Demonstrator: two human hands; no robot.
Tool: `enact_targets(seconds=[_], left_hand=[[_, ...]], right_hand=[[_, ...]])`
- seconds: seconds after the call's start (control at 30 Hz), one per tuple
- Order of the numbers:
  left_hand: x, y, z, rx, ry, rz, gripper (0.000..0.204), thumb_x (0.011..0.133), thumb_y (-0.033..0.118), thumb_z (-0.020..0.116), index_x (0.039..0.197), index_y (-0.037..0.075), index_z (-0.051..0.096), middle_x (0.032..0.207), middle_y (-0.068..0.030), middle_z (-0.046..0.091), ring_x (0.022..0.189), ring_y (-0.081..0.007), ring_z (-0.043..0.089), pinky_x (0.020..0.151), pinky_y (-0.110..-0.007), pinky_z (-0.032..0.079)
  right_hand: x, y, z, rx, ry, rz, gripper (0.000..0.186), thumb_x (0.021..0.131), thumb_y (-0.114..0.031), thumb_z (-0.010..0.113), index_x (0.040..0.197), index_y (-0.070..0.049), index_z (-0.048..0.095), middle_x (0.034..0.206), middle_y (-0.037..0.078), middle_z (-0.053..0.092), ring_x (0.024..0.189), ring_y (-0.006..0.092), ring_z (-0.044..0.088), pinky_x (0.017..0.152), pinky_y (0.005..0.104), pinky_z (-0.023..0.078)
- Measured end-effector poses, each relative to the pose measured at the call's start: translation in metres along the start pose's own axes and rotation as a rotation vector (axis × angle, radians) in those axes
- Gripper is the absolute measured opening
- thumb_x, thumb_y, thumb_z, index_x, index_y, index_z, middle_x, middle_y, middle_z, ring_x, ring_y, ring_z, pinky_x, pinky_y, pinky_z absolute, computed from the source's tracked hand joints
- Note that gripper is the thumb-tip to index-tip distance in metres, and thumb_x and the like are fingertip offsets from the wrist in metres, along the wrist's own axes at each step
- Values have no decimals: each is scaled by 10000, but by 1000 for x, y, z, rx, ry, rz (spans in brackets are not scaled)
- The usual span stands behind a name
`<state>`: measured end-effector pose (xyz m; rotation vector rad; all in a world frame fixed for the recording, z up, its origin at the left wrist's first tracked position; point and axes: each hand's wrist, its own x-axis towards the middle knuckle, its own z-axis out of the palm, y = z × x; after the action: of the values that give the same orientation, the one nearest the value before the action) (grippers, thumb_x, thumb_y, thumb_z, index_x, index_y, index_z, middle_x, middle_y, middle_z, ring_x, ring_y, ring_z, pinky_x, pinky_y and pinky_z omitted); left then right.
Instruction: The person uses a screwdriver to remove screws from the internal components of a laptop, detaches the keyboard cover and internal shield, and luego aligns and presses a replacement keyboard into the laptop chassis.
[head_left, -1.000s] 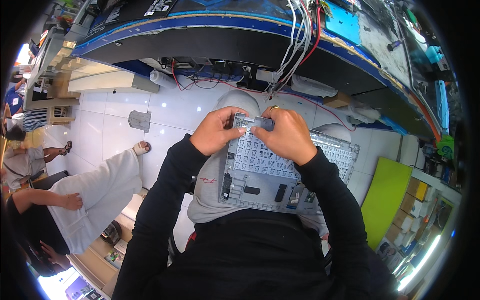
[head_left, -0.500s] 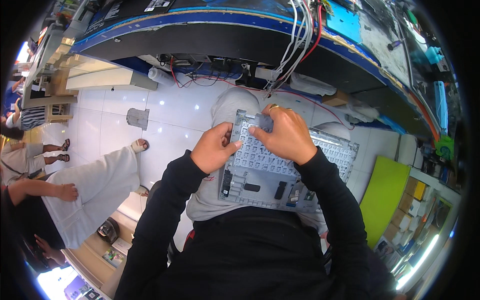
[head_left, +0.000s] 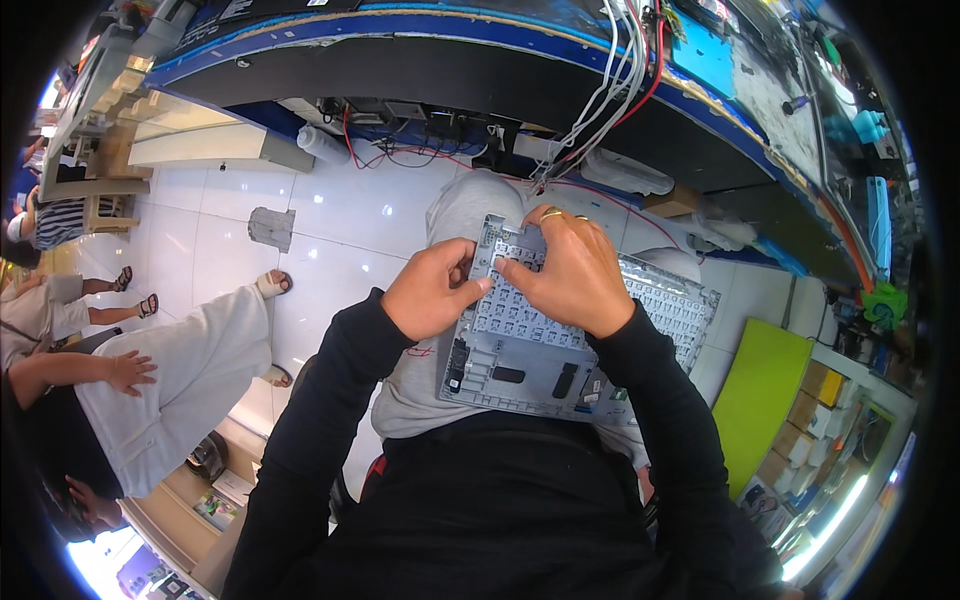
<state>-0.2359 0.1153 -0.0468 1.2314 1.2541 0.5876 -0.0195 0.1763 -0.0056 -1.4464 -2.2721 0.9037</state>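
Note:
Across my lap lies a grey laptop top case [head_left: 535, 378] with its inner side up. A silvery keyboard backing plate [head_left: 520, 318], patterned with small cut-outs, covers its far part. My left hand [head_left: 432, 290] pinches the case's left edge, thumb on top and fingers curled underneath. At the far left corner, my right hand [head_left: 572, 275] has its thumb pressed on the plate and its other fingers bent over the far edge, a ring on one of them. The right hand and forearm hide part of the plate; both hands' fingertips are partly hidden.
A blue-edged workbench [head_left: 400, 45] runs across the far side, with white and red cables [head_left: 615, 90] hanging from it. To the right stand a lime-green panel [head_left: 765, 395] and a shelf of boxes [head_left: 810, 420]. Seated people, one in a light skirt [head_left: 190, 405], are at the left.
Both hands keep their grip at the case's far left corner, with only slight finger movement. The view has shifted a little, and the seated person's hand at the left has spread its fingers.

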Motion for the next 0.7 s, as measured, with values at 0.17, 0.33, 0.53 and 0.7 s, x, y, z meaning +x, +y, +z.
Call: enact_targets(seconds=[0.17, 0.33, 0.53, 0.7], left_hand=[[1, -7, 3, -55, 27, 3, 242, 943, 132, 745, 1126, -7, 670, 757, -12, 586, 678, -89, 506, 622, -287, 443], [2, -7, 3, -25, 33, 18, 224, 944, 133, 744, 1105, -4, 668, 737, -5, 569, 660, -87, 491, 611, -286, 433], [4, -14, 6, -147, 24, -12, 199, 959, 116, 730, 1094, -15, 666, 742, 5, 582, 651, -60, 490, 604, -268, 430], [3, -10, 8, -160, 33, -20, 206, 957, 116, 732, 1104, -16, 671, 738, 5, 592, 658, -55, 498, 606, -268, 434]], right_hand=[[-2, 0, 1, -42, -3, -15, 467, 773, -274, 828, 1057, 73, 697, 938, 253, 730, 897, 420, 709, 914, 480, 498], [-3, -1, 3, -74, 27, -28, 478, 768, -283, 830, 1064, 67, 695, 954, 256, 730, 905, 409, 705, 900, 477, 491], [-2, 1, 2, -70, -13, 1, 490, 766, -294, 830, 1070, 66, 697, 940, 254, 731, 890, 419, 705, 895, 472, 493], [-3, 2, 5, -72, 51, -43, 474, 754, -290, 843, 1030, 66, 696, 879, 251, 719, 835, 428, 695, 838, 479, 510]])
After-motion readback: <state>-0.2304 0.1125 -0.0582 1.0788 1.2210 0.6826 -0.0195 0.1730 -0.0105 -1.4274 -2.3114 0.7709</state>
